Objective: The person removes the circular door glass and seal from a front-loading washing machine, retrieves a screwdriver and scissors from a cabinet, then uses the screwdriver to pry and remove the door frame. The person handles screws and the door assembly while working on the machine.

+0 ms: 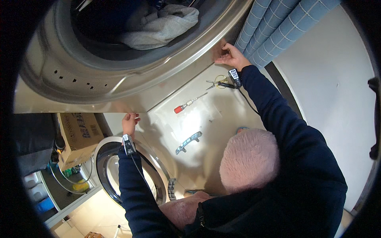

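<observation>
A washing machine's silver front panel (166, 89) fills the upper left, around the round drum opening. My left hand (129, 123) is at the panel's lower left edge, its bent fingers against the metal. At the lower right corner, my right hand (234, 57) has its fingers along the bottom edge and its thumb apart above them, by the side. Some of both hands' fingertips are hidden at the panel. Near my right wrist lie scissors (219, 82) with yellow handles. A screwdriver (184, 106) with a red and clear handle rests on the floor between my arms.
The round washer door (104, 170) lies beside my left forearm. A curved grey plastic piece (189, 142) and a dark ribbed strip (171, 189) are on the floor. Grey cloth (162, 29) sits in the drum. A cardboard box (81, 137) stands left, a blue checked curtain (274, 33) right.
</observation>
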Tool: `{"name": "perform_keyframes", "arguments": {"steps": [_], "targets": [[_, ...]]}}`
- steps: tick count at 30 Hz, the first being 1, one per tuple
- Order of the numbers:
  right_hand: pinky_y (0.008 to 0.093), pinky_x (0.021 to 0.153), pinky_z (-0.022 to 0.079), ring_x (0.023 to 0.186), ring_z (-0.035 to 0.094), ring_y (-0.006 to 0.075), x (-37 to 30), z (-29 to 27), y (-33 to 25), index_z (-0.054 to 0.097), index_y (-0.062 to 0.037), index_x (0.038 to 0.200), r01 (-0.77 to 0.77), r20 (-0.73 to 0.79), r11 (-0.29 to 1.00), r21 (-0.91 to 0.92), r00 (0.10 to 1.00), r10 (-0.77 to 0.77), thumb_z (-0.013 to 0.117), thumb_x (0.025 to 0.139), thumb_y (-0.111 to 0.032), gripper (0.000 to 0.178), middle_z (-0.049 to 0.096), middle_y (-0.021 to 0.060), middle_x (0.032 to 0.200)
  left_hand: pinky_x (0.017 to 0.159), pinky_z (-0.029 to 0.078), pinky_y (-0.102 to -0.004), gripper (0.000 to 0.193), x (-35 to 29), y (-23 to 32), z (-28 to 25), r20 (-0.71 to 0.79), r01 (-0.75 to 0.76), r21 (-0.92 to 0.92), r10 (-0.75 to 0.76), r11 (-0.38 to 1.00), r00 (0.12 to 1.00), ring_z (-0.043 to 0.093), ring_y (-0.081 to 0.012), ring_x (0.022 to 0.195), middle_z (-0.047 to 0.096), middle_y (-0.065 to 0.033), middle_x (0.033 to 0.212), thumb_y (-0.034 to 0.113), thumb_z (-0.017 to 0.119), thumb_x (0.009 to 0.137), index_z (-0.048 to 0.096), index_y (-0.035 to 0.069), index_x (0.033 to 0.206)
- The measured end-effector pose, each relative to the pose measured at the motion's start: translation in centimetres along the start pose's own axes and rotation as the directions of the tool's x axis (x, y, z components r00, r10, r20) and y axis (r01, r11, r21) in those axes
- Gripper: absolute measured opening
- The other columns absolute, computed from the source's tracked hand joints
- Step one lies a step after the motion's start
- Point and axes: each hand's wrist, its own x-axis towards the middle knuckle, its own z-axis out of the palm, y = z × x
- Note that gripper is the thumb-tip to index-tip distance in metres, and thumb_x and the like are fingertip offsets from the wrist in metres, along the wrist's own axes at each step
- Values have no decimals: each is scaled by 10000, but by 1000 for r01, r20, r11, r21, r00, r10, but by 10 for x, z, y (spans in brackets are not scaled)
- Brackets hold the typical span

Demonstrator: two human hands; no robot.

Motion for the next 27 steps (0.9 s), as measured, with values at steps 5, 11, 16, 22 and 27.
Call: {"name": "perform_keyframes", "arguments": {"steps": [5, 11, 16, 22, 27], "targets": [[608, 982, 356, 1004, 502, 420, -7, 8, -1, 371, 20, 1189, 49, -127, 999, -7, 991, -50, 634, 704, -101, 565, 414, 239, 1104, 622, 420, -237, 203, 6, -10, 3, 1, -1, -4, 1, 1000, 1000, 618, -136, 728, 650, -63, 891, 223, 490, 937, 581, 41, 936], [512, 757, 500, 842, 563, 312, -3, -18, 35, 264, -47, 1371, 139, -272, 884, -446, 920, -282, 547, 768, -30, 666, 469, 140, 1070, 616, 419, -234, 234, 1, -9, 4, 6, 6, -18, -6, 1000, 1000, 617, -131, 733, 646, -58, 878, 250, 503, 934, 594, 35, 935], [393, 724, 541, 902, 541, 209, -8, -20, 21, 398, -14, 1128, 348, 56, 840, -416, 932, -359, 527, 755, -15, 395, 458, 78, 1049, 629, 420, -235, 229, -4, -4, -2, -32, -35, -44, 34, 998, 999, 622, -127, 723, 654, -53, 890, 268, 521, 930, 600, 53, 940], [476, 968, 365, 1248, 375, 289, -22, 16, 36, 221, -104, 1396, 274, -263, 947, -169, 913, -311, 565, 815, -594, 834, 278, 128, 1416, 659, 443, -254, 219, -2, -11, 3, 8, 19, -51, -18, 999, 1000, 636, -151, 770, 652, -60, 919, 283, 501, 938, 560, 73, 950], [526, 973, 311, 1265, 355, 267, -12, 33, 64, 186, -219, 1426, 348, -225, 885, -310, 877, -424, 408, 774, -766, 880, 258, 102, 1445, 609, 458, -272, 171, 7, -13, 12, -115, -7, -89, -3, 996, 993, 650, -185, 747, 627, -95, 975, 171, 461, 915, 508, 46, 1020]]}}
